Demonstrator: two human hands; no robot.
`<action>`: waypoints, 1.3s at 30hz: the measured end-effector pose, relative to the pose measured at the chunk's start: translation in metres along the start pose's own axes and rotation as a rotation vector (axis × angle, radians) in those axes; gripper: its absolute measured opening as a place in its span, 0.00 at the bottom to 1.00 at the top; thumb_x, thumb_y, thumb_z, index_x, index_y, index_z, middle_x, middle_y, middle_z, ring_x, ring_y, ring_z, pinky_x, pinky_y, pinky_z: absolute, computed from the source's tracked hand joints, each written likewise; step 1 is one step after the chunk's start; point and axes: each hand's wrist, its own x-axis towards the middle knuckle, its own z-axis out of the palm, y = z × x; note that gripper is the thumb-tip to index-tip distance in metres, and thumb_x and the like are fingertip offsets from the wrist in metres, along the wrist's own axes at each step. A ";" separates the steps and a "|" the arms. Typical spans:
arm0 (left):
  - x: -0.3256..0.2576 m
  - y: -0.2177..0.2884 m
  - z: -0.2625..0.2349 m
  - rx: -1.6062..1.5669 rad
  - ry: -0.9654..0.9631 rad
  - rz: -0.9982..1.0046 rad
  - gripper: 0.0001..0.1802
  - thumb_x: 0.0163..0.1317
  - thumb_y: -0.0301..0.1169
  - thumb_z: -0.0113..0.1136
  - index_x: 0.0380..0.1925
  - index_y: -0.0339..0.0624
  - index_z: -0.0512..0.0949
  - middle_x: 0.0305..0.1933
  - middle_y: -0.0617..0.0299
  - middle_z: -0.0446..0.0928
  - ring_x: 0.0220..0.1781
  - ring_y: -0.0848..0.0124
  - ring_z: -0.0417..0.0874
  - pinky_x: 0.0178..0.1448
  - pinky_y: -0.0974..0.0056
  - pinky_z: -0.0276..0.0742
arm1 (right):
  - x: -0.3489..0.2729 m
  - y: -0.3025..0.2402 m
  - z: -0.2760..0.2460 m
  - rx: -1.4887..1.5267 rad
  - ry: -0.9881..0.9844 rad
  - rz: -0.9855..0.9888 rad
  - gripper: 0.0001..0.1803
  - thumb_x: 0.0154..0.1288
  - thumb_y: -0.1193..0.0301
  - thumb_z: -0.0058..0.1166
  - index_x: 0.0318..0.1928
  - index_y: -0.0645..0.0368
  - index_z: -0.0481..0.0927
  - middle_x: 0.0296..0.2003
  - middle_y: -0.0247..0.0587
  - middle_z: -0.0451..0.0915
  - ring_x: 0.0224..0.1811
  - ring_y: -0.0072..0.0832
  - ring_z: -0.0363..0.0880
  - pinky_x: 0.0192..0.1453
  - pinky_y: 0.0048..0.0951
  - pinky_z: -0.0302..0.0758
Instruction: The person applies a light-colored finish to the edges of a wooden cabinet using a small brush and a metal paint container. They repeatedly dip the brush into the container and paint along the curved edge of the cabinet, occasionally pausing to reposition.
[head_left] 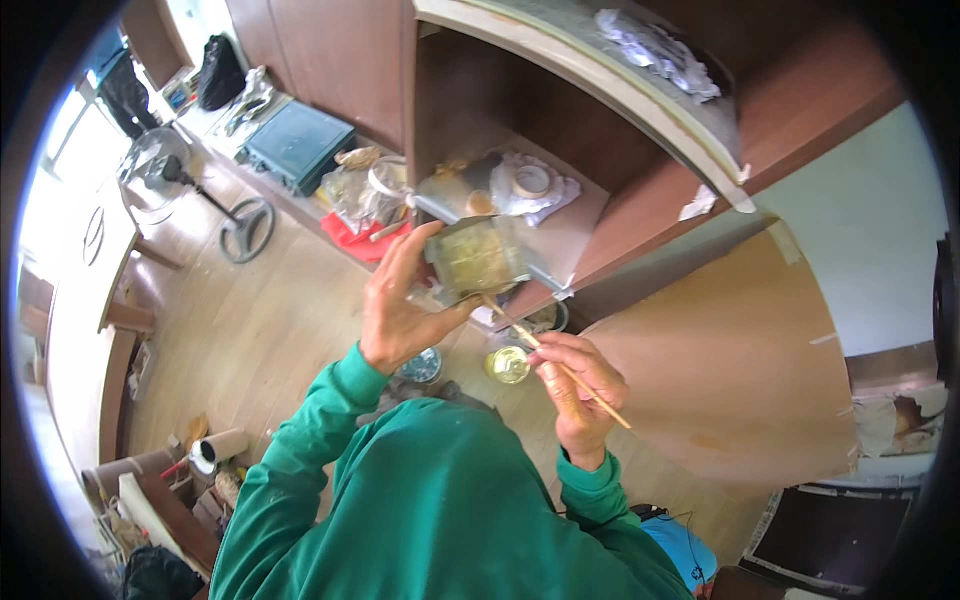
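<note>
My left hand (395, 300) grips a small squarish tray (480, 258) by its left side, fingers behind and thumb along the lower edge. The tray is grey-rimmed with a dull yellowish inside. Between the thumb and fingers of my right hand (578, 385) is a thin wooden stick (598, 402), held slanting. Its upper end meets the tray's lower edge; whether it carries bristles is too small to tell. Below the tray stand a jar of yellowish liquid (509, 365) and a blue-grey tub (421, 366).
A wooden cabinet with a curved edge (600, 75) rises ahead; a tape roll (532, 181) lies on crumpled paper in it. A large brown board (740, 360) leans at the right. Further left are a teal case (298, 143), a red bag (358, 240) and a standing fan (160, 170).
</note>
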 end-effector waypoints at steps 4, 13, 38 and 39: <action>-0.002 0.005 -0.002 -0.010 0.041 -0.002 0.45 0.37 0.27 0.81 0.61 0.36 0.74 0.45 0.56 0.79 0.35 0.68 0.81 0.40 0.65 0.80 | 0.000 0.005 0.000 0.053 -0.013 -0.020 0.08 0.64 0.82 0.59 0.43 0.69 0.85 0.40 0.51 0.85 0.40 0.34 0.85 0.47 0.32 0.81; -0.024 -0.014 -0.023 -0.062 0.094 -0.096 0.47 0.35 0.25 0.81 0.63 0.38 0.73 0.50 0.55 0.82 0.38 0.69 0.84 0.42 0.64 0.81 | 0.069 -0.016 -0.053 0.250 0.178 -0.234 0.12 0.64 0.81 0.53 0.46 0.71 0.83 0.38 0.57 0.83 0.38 0.38 0.86 0.43 0.34 0.83; -0.086 -0.074 -0.019 -0.063 0.094 -0.399 0.49 0.42 0.23 0.79 0.68 0.37 0.67 0.49 0.53 0.84 0.50 0.64 0.88 0.54 0.62 0.83 | 0.222 0.010 -0.049 -0.816 -0.081 -0.972 0.14 0.53 0.81 0.61 0.42 0.62 0.86 0.37 0.43 0.82 0.48 0.45 0.81 0.55 0.46 0.75; -0.085 -0.075 -0.018 -0.068 0.088 -0.408 0.49 0.42 0.22 0.79 0.68 0.38 0.67 0.49 0.53 0.84 0.50 0.64 0.88 0.54 0.62 0.84 | 0.223 0.010 -0.049 -0.832 -0.083 -0.971 0.13 0.55 0.82 0.60 0.42 0.63 0.86 0.38 0.44 0.82 0.48 0.47 0.81 0.55 0.46 0.76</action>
